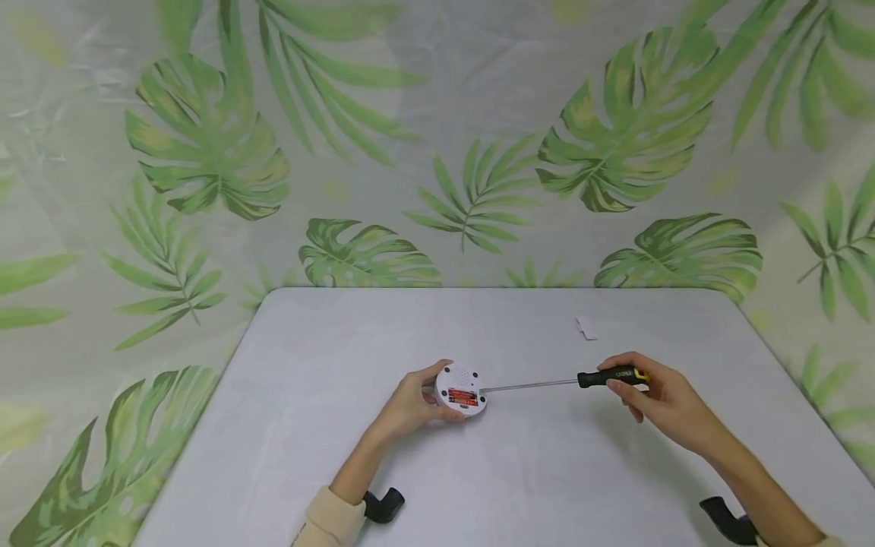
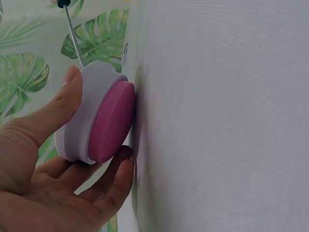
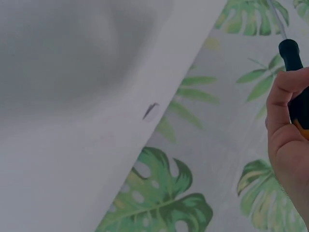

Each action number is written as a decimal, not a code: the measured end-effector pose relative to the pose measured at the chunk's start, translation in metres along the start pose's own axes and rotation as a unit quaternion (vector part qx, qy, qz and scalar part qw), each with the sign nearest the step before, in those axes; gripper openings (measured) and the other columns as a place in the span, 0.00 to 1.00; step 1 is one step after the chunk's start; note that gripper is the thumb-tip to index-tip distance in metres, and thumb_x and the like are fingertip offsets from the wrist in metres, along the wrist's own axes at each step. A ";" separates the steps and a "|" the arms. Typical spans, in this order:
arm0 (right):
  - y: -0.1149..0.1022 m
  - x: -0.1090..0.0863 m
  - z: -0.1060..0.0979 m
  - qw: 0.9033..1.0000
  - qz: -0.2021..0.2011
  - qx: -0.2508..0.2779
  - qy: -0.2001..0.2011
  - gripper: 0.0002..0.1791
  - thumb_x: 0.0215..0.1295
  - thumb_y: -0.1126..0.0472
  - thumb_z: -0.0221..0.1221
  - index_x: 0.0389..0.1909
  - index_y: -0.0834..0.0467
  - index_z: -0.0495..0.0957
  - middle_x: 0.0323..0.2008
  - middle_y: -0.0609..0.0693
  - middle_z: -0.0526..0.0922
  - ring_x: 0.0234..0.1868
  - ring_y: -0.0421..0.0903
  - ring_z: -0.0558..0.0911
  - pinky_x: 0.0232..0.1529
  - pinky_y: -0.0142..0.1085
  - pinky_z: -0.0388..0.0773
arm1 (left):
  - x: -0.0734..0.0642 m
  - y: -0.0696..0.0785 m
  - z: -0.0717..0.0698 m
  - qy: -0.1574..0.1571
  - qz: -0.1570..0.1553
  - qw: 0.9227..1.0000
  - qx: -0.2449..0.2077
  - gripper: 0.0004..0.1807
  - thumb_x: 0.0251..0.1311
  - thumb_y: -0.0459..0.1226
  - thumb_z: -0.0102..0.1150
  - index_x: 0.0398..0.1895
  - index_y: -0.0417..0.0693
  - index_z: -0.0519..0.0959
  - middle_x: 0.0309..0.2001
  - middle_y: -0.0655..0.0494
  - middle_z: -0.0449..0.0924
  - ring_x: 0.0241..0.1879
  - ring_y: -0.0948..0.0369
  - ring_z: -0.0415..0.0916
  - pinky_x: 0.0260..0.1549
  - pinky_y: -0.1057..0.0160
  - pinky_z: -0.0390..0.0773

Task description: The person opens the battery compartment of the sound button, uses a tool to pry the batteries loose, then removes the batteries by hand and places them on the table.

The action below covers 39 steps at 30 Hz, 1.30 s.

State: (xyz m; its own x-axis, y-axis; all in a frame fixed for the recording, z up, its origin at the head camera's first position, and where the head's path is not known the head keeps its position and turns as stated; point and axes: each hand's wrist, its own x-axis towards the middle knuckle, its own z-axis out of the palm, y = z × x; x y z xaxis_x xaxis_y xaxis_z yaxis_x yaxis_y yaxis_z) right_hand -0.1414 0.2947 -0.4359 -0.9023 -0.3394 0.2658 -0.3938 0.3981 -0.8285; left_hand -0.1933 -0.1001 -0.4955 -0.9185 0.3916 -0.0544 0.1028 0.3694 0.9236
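My left hand (image 1: 409,403) holds a small round white device (image 1: 459,375) by its rim, thumb on one side and fingers on the other. Its underside faces up, with small dark feet, a patch of tiny holes and red batteries (image 1: 462,397) in an uncovered slot. In the left wrist view, a pink dome (image 2: 112,123) forms the device's other face, close to the table. A screwdriver (image 1: 608,376) with a black and yellow handle is gripped in my right hand (image 1: 661,396). Its long shaft reaches left, the tip at the device's edge beside the batteries.
A small white piece (image 1: 585,328) lies on the white table (image 1: 342,334) towards the back right; it also shows in the right wrist view. Behind and around the table hangs or lies a leaf-patterned sheet (image 1: 478,91). Black wrist mounts (image 1: 385,506) sit on both forearms.
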 end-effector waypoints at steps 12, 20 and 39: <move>-0.029 0.027 0.000 0.991 -0.049 -0.119 -0.031 0.13 0.72 0.68 0.62 0.53 0.52 0.79 0.45 0.45 0.84 0.28 0.36 0.79 0.25 0.29 0.81 | -0.001 0.004 0.000 0.006 0.007 1.000 0.014 0.50 0.45 0.34 0.84 0.75 0.42 0.69 0.64 0.47 0.81 0.56 0.56 0.77 0.48 0.65 0.84; -0.050 0.053 -0.008 0.973 -0.102 -0.186 -0.087 0.13 0.66 0.68 0.67 0.47 0.51 0.83 0.37 0.38 0.84 0.27 0.29 0.72 0.25 0.27 0.75 | -0.001 0.002 0.002 -0.001 0.017 1.000 0.002 0.51 0.44 0.30 0.83 0.75 0.39 0.69 0.63 0.42 0.80 0.53 0.55 0.80 0.47 0.68 0.86; -0.016 0.078 -0.015 0.967 -0.008 -0.163 -0.194 0.14 0.68 0.53 0.69 0.48 0.56 0.90 0.41 0.47 0.92 0.36 0.31 0.85 0.33 0.28 0.82 | 0.001 -0.005 -0.002 -0.014 0.036 0.999 -0.010 0.49 0.46 0.29 0.82 0.74 0.37 0.69 0.68 0.42 0.78 0.62 0.48 0.80 0.56 0.64 0.85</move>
State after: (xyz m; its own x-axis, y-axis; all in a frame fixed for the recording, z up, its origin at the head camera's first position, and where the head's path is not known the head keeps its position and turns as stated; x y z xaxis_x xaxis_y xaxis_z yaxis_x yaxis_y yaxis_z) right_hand -0.2084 0.2748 -0.3944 -0.7863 -0.6175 0.0204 -0.4996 0.6162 -0.6089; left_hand -0.1952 -0.1035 -0.4991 -0.8981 0.4397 0.0025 0.1609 0.3233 0.9325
